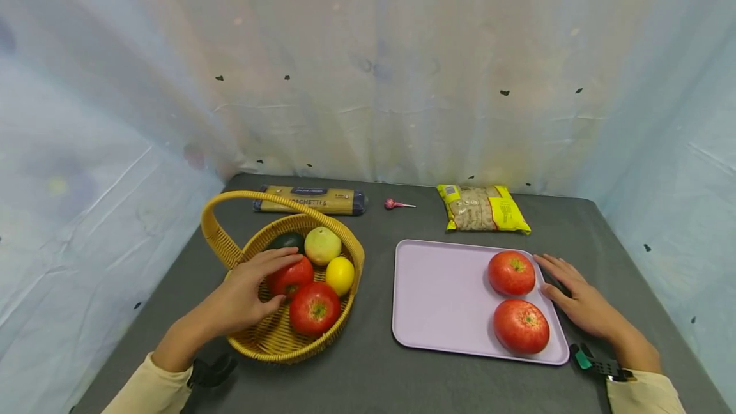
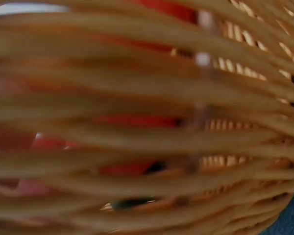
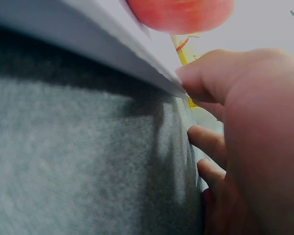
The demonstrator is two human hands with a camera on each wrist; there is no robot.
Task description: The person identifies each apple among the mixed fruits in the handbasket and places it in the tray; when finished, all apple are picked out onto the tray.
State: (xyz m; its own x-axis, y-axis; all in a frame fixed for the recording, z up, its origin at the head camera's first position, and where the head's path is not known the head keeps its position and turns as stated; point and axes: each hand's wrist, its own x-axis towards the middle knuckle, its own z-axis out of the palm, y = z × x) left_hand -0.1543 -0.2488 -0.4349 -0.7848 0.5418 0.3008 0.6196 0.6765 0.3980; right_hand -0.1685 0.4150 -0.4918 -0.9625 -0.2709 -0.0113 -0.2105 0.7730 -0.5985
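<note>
The left hand (image 1: 250, 289) has its grip around a red apple (image 1: 299, 271) in the wicker basket (image 1: 276, 337), thumb and fingers on opposite sides; the right hand (image 1: 581, 299), fingers extended and grasping nothing, touches the purple tray (image 1: 443, 292) at its rim. The apple should be firm, fairly weighty and slick (bruisable, too), best held across its widest part. Beyond the left grip, the spaghetti pack (image 1: 339, 202) partly reads "GHETTI"; ahead of the right grip, the yellow bag (image 1: 477, 209) bears illegible print.

"…ghetti", partly hidden, on the pasta pack (image 1: 329, 200)
</note>
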